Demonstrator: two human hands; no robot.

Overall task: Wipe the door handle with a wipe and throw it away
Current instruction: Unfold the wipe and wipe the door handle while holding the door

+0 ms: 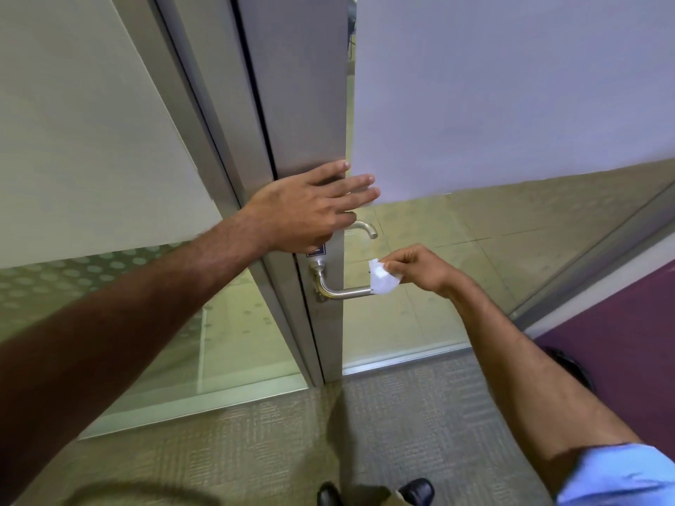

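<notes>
The wipe (381,279) touches the free tip of the near handle (343,292), pinched in the right hand (420,268) just to its right. Best to fold it round the bar and draw it toward the door (307,104), which the flat, open left hand (310,210) steadies above

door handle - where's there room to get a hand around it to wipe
The near door handle has open air below its bar, and above it up to the far handle. It is crowded at the free tip, where the right hand holds the wipe, and above the base, where the left hand presses the door edge.
</notes>
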